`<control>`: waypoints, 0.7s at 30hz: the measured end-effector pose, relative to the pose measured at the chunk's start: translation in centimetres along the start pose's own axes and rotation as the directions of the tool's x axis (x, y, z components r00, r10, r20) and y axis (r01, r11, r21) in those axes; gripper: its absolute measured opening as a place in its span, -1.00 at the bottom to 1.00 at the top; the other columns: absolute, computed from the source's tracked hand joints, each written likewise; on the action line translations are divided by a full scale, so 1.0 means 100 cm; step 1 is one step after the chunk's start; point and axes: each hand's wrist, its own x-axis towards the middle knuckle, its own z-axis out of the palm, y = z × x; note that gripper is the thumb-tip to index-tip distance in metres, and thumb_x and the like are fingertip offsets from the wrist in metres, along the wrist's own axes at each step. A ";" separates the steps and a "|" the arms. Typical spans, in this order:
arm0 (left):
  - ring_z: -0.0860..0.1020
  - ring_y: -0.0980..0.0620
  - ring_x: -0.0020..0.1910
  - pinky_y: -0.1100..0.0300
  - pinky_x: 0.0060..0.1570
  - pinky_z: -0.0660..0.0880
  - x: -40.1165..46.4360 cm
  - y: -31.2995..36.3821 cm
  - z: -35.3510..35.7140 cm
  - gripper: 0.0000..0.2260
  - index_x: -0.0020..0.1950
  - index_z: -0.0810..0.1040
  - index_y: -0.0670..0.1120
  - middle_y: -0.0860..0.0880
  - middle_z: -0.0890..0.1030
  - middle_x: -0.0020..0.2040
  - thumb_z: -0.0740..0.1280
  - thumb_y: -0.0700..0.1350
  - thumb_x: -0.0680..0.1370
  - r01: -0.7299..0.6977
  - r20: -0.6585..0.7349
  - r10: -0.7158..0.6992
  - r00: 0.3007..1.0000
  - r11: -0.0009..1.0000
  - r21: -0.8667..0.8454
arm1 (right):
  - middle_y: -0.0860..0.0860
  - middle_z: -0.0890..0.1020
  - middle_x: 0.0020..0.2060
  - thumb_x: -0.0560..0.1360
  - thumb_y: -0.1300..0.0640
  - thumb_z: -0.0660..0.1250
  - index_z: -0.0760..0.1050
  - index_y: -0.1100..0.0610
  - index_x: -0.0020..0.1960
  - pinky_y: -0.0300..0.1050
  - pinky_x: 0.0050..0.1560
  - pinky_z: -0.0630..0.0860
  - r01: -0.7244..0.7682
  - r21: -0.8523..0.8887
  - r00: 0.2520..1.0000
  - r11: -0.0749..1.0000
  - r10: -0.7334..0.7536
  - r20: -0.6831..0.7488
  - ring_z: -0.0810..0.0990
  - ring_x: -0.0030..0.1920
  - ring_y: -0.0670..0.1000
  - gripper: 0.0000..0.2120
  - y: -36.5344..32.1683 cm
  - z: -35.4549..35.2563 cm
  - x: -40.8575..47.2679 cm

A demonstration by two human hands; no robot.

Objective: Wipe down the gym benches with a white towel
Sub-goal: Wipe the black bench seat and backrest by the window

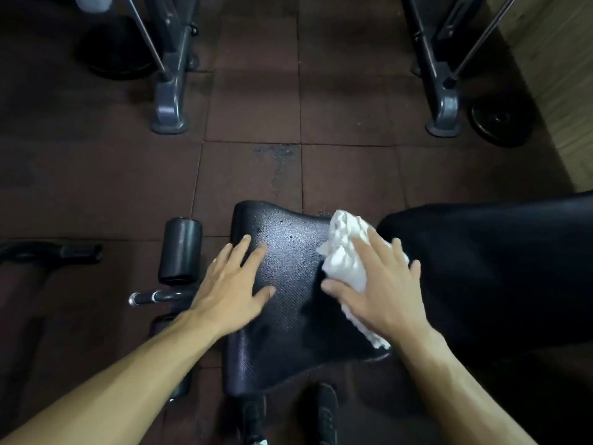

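Head view: a crumpled white towel (345, 252) is being pressed by the right hand (382, 290), fingers spread flat over it, onto the right edge of a black textured bench pad (288, 303), just beside a larger black pad (487, 268). The left hand (231, 284) is being rested open, fingers straight and splayed, on the pad's left side, well apart from the towel. Water droplets (279, 232) are being shown on the pad's far part, and a black foam roller (181, 248) is being seen just left of it above the brown rubber floor (256, 107).
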 end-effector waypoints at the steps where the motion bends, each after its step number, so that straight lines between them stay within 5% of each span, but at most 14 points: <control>1: -0.07 -0.14 0.61 -0.05 0.57 -0.02 0.006 -0.005 0.016 -0.29 0.63 0.02 0.09 -0.02 -0.12 0.65 0.26 0.23 0.59 0.004 0.017 -0.004 1.000 1.000 0.002 | -0.04 -0.02 0.65 0.30 -0.66 0.08 0.01 -0.20 0.61 0.49 0.45 0.12 -0.046 -0.107 0.988 0.993 0.062 0.144 0.03 0.60 0.30 0.01 0.006 0.026 0.005; 3: -0.10 -0.13 0.61 -0.04 0.57 -0.04 0.016 -0.012 0.046 -0.29 0.64 -0.03 0.09 -0.01 -0.16 0.64 0.22 0.25 0.60 0.010 0.054 -0.011 0.999 1.000 0.024 | -0.02 -0.25 0.64 0.19 -0.74 -0.14 -0.23 -0.22 0.62 0.55 0.45 -0.04 -0.059 -0.222 0.956 0.973 0.119 0.269 -0.20 0.61 0.31 0.13 0.021 0.077 0.010; 6: -0.14 -0.17 0.60 -0.05 0.56 -0.05 0.028 -0.021 0.091 -0.28 0.64 -0.07 0.09 -0.03 -0.22 0.64 0.17 0.29 0.60 0.014 0.068 -0.017 0.998 0.999 0.044 | 0.03 -0.31 0.63 0.32 -0.65 -0.27 -0.25 -0.19 0.63 0.56 0.47 -0.10 -0.040 -0.232 0.960 0.972 0.102 0.262 -0.26 0.61 0.33 -0.01 0.037 0.135 0.019; 12: -0.13 -0.27 0.59 -0.19 0.51 0.02 0.050 -0.033 0.133 -0.19 0.64 -0.03 0.07 -0.08 -0.16 0.64 -0.10 0.45 0.48 -0.031 -0.024 0.034 0.999 0.992 0.120 | 0.14 -0.09 0.66 0.44 -0.59 -0.24 -0.04 -0.15 0.65 0.61 0.38 -0.05 -0.017 -0.226 0.998 0.974 0.030 0.057 -0.13 0.59 0.40 -0.10 0.039 0.160 0.031; 21: -0.04 -0.29 0.58 -0.25 0.47 0.14 0.064 -0.043 0.137 -0.22 0.63 0.10 0.08 -0.07 -0.06 0.65 -0.02 0.47 0.50 -0.077 -0.052 0.089 0.995 0.977 0.199 | 0.08 -0.02 0.66 0.49 -0.52 0.02 0.06 -0.18 0.62 0.70 0.32 -0.03 -0.057 -0.240 0.997 0.969 0.068 0.036 -0.11 0.60 0.40 -0.20 0.038 0.179 0.046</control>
